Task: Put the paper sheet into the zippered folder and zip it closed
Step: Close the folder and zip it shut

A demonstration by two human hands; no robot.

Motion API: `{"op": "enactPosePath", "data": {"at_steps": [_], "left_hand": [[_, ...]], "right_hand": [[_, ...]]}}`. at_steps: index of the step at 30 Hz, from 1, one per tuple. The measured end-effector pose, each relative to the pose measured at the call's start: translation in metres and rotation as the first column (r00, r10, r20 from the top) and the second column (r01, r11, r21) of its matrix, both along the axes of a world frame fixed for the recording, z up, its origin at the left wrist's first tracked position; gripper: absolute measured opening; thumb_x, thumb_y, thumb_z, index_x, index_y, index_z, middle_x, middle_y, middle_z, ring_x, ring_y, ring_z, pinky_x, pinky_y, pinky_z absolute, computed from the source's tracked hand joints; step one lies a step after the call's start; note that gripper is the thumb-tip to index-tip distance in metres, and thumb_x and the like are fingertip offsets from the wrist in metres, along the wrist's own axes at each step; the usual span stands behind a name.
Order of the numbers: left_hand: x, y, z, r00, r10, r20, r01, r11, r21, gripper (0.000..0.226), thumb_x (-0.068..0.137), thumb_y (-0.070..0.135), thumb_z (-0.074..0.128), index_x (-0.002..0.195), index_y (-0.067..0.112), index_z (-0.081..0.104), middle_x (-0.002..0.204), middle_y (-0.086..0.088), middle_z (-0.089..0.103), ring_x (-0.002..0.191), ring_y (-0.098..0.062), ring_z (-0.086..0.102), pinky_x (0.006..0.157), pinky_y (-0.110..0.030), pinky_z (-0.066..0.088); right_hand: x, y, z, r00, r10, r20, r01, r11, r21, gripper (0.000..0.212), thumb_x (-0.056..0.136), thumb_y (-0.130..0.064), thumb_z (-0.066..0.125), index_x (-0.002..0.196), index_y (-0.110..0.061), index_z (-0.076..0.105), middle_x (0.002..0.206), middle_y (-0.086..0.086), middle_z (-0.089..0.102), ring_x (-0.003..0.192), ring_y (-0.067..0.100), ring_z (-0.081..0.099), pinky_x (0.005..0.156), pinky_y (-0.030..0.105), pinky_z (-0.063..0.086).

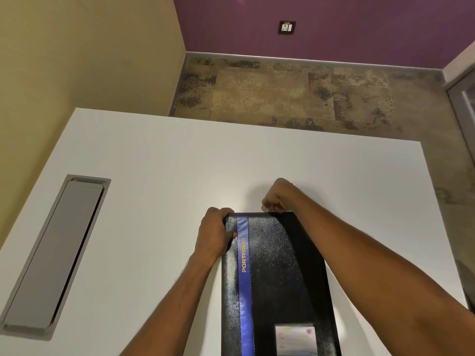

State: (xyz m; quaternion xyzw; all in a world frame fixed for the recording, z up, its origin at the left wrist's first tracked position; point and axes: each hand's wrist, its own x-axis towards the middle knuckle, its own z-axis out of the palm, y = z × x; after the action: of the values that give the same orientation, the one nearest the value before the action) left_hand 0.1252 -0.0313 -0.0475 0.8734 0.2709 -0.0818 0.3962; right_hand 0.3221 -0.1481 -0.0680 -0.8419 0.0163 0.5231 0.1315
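The zipping step looked to be in hand: the black zippered folder [277,278] lay flat and shut on the white table [159,160], its long side running from the near edge toward the far one, a blue stripe [244,265] lettered PORTFOLIO down its left part and a small pale label [295,339] near its near right corner. No paper sheet was to be seen, so I judged it already inside, though that could not be checked from where I stood. The left hand [214,235] was clamped on the folder's far left corner, fingers curled over the far edge and thumb lying on the cover just beside the stripe, pinning it down. The right hand [276,199] was bunched into a loose fist at the far edge, right of the middle, its fingertips [270,208] pinched together on something too small to make out, most likely the zip pull. The folder's far edge lay directly under those fingertips, touching them. The next move seemed to call for a steady draw of the pull along the edge and round the corner, the left hand keeping the cover from sliding. A grey cable hatch [56,253] sat in the table well to the left.
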Motion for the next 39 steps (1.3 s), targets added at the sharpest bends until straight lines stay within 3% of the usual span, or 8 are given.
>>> {"op": "enactPosePath", "data": {"at_steps": [4, 8, 12, 15, 20, 25, 33, 39], "left_hand": [[0.001, 0.001, 0.001, 1.0, -0.006, 0.01, 0.006, 1.0, -0.003, 0.044, 0.074, 0.008, 0.085, 0.116, 0.017, 0.073, 0.109, -0.008, 0.06, 0.094, -0.019, 0.052, 0.077, -0.028, 0.036], [0.003, 0.002, 0.003, 1.0, -0.027, 0.014, 0.027, 1.0, 0.005, 0.034, 0.071, 0.005, 0.083, 0.104, 0.006, 0.074, 0.1, -0.018, 0.065, 0.094, -0.032, 0.061, 0.081, -0.04, 0.05], [0.003, 0.004, 0.0, 0.999, -0.038, 0.011, 0.038, 0.999, 0.005, 0.041, 0.072, 0.008, 0.085, 0.112, 0.01, 0.074, 0.108, -0.015, 0.063, 0.1, -0.03, 0.059, 0.085, -0.037, 0.047], [0.004, 0.005, -0.001, 0.999, -0.044, 0.015, 0.044, 0.999, -0.002, 0.045, 0.074, 0.01, 0.084, 0.117, 0.015, 0.074, 0.109, -0.012, 0.062, 0.102, -0.029, 0.059, 0.083, -0.034, 0.045], [0.007, 0.007, -0.003, 0.998, -0.062, 0.012, 0.062, 0.998, 0.013, 0.043, 0.072, 0.011, 0.085, 0.114, 0.016, 0.075, 0.105, -0.01, 0.062, 0.098, -0.027, 0.058, 0.079, -0.033, 0.042], [0.009, 0.008, -0.007, 0.997, -0.08, 0.013, 0.08, 0.997, 0.016, 0.049, 0.071, 0.011, 0.086, 0.118, 0.021, 0.075, 0.103, -0.006, 0.06, 0.091, -0.021, 0.055, 0.072, -0.03, 0.034], [0.009, 0.011, -0.015, 1.0, -0.023, -0.014, 0.023, 1.0, -0.007, 0.048, 0.068, 0.009, 0.089, 0.112, 0.01, 0.07, 0.108, -0.006, 0.061, 0.094, -0.024, 0.057, 0.074, -0.03, 0.036], [0.003, 0.008, -0.024, 0.997, 0.076, 0.031, -0.073, 0.994, -0.082, 0.055, 0.069, 0.008, 0.089, 0.116, 0.013, 0.061, 0.102, -0.001, 0.061, 0.089, -0.022, 0.057, 0.071, -0.027, 0.041]], "right_hand": [[-0.007, 0.008, 0.001, 0.984, -0.084, -0.157, 0.086, 0.996, 0.007, 0.034, 0.103, -0.004, 0.046, 0.071, -0.004, 0.057, 0.034, 0.0, 0.051, 0.024, 0.003, 0.039, 0.029, 0.011, 0.029], [-0.015, 0.019, -0.004, 0.979, -0.102, -0.174, 0.108, 0.994, 0.028, 0.036, 0.105, -0.006, 0.043, 0.071, -0.005, 0.053, 0.053, 0.004, 0.051, 0.021, 0.004, 0.035, 0.028, 0.01, 0.028], [-0.023, 0.03, -0.007, 0.984, -0.123, -0.132, 0.132, 0.99, 0.058, 0.035, 0.103, -0.002, 0.045, 0.068, -0.004, 0.052, 0.06, 0.005, 0.047, 0.02, 0.005, 0.032, 0.027, 0.011, 0.026], [-0.026, 0.038, -0.011, 0.988, -0.147, -0.04, 0.15, 0.984, 0.097, 0.033, 0.095, 0.0, 0.057, 0.062, -0.003, 0.055, 0.054, 0.007, 0.05, 0.036, 0.01, 0.039, 0.033, 0.014, 0.03], [-0.035, 0.052, -0.017, 0.965, -0.2, 0.169, 0.176, 0.974, 0.146, 0.018, 0.073, -0.001, 0.079, 0.066, -0.004, 0.062, 0.066, 0.013, 0.067, 0.058, 0.023, 0.058, 0.061, 0.031, 0.051], [-0.043, 0.066, -0.013, 0.963, -0.195, 0.187, 0.16, 0.97, 0.185, 0.032, 0.068, -0.006, 0.081, 0.097, 0.003, 0.072, 0.09, 0.018, 0.078, 0.066, 0.024, 0.061, 0.061, 0.031, 0.052], [-0.052, 0.07, -0.007, 0.954, -0.193, 0.23, 0.142, 0.965, 0.221, 0.025, 0.073, -0.008, 0.081, 0.075, -0.007, 0.057, 0.08, 0.01, 0.062, 0.072, 0.023, 0.059, 0.063, 0.028, 0.049], [-0.053, 0.059, 0.0, 0.929, -0.114, 0.353, 0.049, 0.981, 0.186, 0.018, 0.08, -0.001, 0.072, 0.089, -0.007, 0.057, 0.11, 0.016, 0.068, 0.089, 0.03, 0.063, 0.069, 0.029, 0.046]]}}
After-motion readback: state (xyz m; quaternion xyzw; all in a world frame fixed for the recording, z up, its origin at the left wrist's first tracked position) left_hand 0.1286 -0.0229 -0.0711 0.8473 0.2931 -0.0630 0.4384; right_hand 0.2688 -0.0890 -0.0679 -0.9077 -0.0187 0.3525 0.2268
